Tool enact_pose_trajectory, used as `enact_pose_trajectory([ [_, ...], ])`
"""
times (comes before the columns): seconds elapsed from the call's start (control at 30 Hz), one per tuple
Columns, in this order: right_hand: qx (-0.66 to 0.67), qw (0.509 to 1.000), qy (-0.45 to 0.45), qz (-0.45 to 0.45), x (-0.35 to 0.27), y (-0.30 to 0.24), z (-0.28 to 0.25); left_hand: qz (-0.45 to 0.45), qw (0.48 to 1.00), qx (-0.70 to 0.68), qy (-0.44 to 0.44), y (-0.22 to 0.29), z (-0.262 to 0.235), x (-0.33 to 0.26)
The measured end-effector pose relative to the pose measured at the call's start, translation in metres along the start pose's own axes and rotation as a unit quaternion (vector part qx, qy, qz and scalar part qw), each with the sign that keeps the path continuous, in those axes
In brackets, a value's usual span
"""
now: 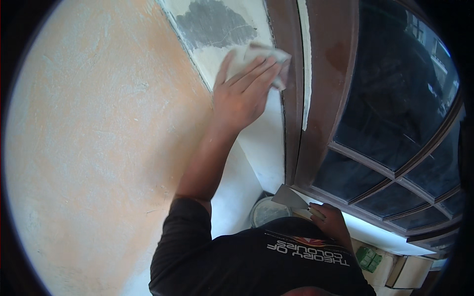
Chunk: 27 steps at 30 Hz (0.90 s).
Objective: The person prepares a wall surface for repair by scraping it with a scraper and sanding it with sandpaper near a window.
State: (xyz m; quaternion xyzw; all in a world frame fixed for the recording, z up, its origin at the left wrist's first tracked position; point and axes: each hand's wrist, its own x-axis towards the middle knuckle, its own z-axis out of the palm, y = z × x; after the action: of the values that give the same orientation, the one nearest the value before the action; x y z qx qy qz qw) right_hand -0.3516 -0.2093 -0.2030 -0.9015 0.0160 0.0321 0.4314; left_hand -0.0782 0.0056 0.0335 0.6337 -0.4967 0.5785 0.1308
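My left hand is raised on the pale wall strip beside the door frame. Its outstretched fingers press a folded pale sheet against the strip. The hand and sheet are slightly blurred; whether the sheet is cloth or sandpaper I cannot tell. Just above them is a grey patch on the strip. Low by my body, my right hand is closed around the handle of a putty knife. Its wide metal blade points up and left, over a round bucket partly hidden by my shirt.
A rough peach-coloured wall fills the left side. On the right stands a brown door or window frame with dark glass panes. A green packet and a pale box lie at the lower right.
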Motion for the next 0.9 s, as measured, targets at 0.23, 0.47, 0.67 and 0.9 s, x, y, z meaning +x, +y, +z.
enact_pose_trajectory([
  [0.23, 0.011, 0.982, 0.139, -0.128, -0.011, -0.037, -0.033, -0.303, 0.898, -0.243, 0.206, 0.020, -0.027, -0.056],
  [0.47, -0.036, 0.916, 0.299, -0.264, 0.007, -0.111, -0.081, -0.323, 0.798, -0.466, 0.205, 0.036, -0.022, -0.084],
  [0.67, -0.123, 0.864, 0.388, -0.296, 0.038, -0.183, -0.090, -0.389, 0.809, -0.428, 0.109, 0.042, -0.028, -0.102],
  [0.9, -0.213, 0.826, 0.439, -0.281, 0.056, -0.222, -0.088, -0.087, 0.986, -0.016, 0.139, 0.023, -0.003, -0.052],
])
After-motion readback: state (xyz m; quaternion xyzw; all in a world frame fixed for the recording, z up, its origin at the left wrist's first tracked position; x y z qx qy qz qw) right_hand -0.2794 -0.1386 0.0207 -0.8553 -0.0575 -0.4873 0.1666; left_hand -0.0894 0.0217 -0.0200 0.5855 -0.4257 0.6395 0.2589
